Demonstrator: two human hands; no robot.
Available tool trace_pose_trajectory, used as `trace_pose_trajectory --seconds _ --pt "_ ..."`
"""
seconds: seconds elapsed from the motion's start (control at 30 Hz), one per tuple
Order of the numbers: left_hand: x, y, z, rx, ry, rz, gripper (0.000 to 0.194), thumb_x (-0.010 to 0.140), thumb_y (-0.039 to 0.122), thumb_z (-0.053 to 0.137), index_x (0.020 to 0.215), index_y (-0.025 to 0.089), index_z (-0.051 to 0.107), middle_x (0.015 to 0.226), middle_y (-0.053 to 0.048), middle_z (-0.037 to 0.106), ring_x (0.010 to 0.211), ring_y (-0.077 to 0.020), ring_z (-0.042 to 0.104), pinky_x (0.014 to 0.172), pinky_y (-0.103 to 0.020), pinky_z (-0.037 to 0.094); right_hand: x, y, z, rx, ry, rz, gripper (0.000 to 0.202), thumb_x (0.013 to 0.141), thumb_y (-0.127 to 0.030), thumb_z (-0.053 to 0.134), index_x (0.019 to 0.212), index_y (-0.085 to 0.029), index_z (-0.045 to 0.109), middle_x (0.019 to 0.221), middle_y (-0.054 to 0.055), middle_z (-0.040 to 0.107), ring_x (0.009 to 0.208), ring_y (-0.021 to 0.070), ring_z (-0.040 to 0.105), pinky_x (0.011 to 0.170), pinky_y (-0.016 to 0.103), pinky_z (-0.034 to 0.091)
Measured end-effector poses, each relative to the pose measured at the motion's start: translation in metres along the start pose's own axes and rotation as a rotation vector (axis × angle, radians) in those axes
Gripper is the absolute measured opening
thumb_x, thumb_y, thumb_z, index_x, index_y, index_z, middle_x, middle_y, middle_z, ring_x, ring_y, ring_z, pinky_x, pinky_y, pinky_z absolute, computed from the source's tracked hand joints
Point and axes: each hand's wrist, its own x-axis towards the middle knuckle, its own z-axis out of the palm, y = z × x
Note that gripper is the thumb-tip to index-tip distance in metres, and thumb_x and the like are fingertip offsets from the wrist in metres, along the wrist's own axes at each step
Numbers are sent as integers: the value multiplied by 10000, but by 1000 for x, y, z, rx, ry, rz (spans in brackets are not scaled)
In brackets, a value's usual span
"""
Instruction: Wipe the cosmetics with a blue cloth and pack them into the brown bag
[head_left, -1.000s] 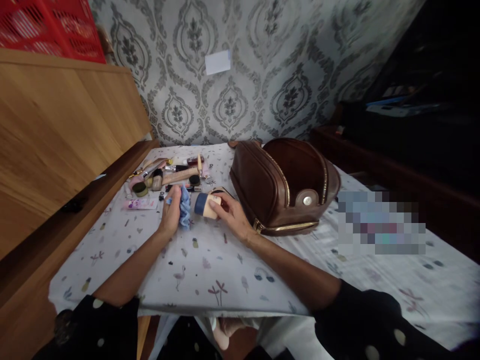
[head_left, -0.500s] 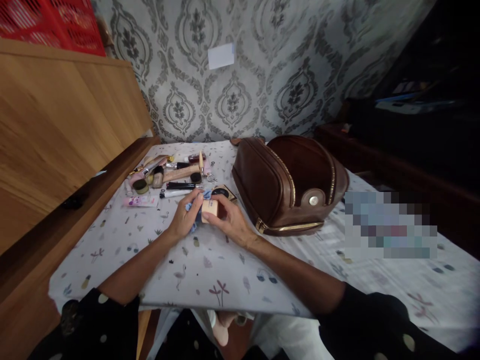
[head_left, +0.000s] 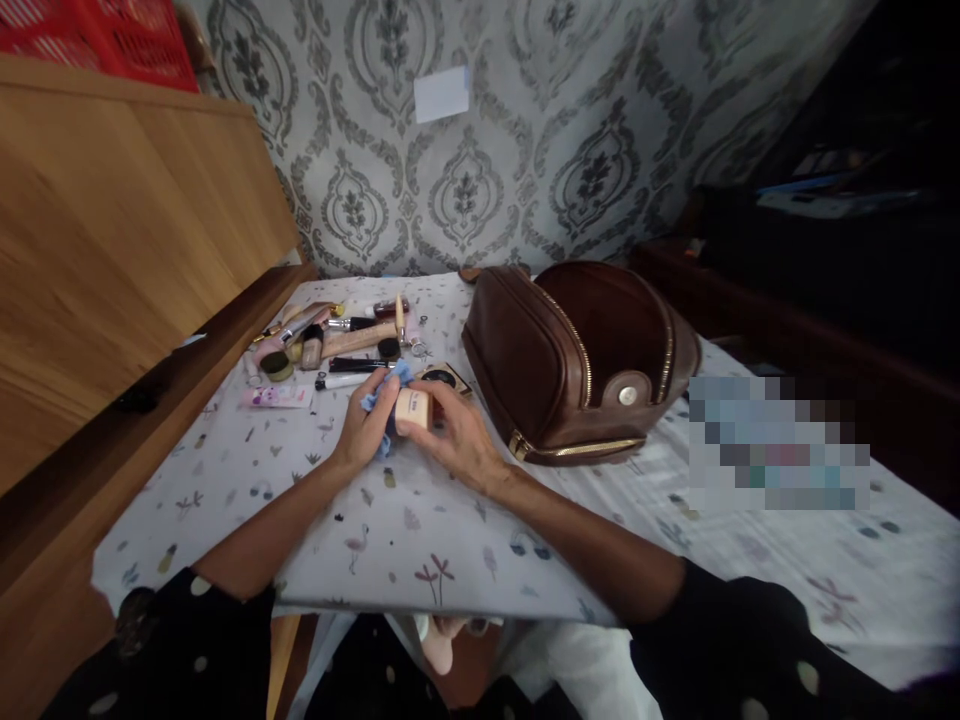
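Over the near middle of the table, both hands meet at a small beige cosmetic bottle with dark print on its side. My right hand is closed round its right end, thumb in front. My left hand is closed on a crumpled blue cloth, pressed against the bottle's left end, where something dark partly shows. Just behind my right fingers lies a compact with a black oval on it. A pale-handled brush and black pencils lie behind my left hand.
A brown leather bag stands unzipped to the right. Makeup items, including a green-brown jar and a pink-white tube, lie at the back left. A wooden cabinet borders the left side; a blurred-out patch covers part of the right.
Both hands, with the bottle and cloth, have shifted slightly left. The bottle has turned a little, so more of its printed side shows. The view has tilted slightly.
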Motion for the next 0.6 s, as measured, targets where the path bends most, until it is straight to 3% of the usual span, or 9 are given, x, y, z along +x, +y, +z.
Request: trace_pose_trajectory --seconds 0.1,0.23,0.4,0.6 --pt "-1 -1 0 17 -1 31 392 920 588 564 844 204 588 778 13 553 745 -145 508 691 -251 430 1 -3 -1 63 -2 92 436 905 -517 623 1197 -196 575 1088 84 686 952 229 654 833 373 539" --pt "-1 -9 0 -47 -23 -67 378 912 582 578 882 206 589 755 21 549 691 -129 509 639 -239 443 3 -2 -4 8 -6 128 369 945 -510 554 1123 -191 606 1004 78 687 877 222 649 805 375 526" --pt "2 -15 -3 -75 -8 -144 373 894 583 595 854 213 576 704 42 525 598 -100 472 568 -219 410 6 -1 -9 -91 152 12 297 974 -429 501 1047 -177 640 1019 110 652 926 238 628 847 394 520" --pt "5 -14 -3 -73 -23 -102 397 873 594 611 884 197 629 802 10 614 730 -135 557 667 -235 462 11 -12 -3 -144 120 -116 256 992 -365 477 1060 -191 652 1066 123 634 1055 267 589 961 438 483"
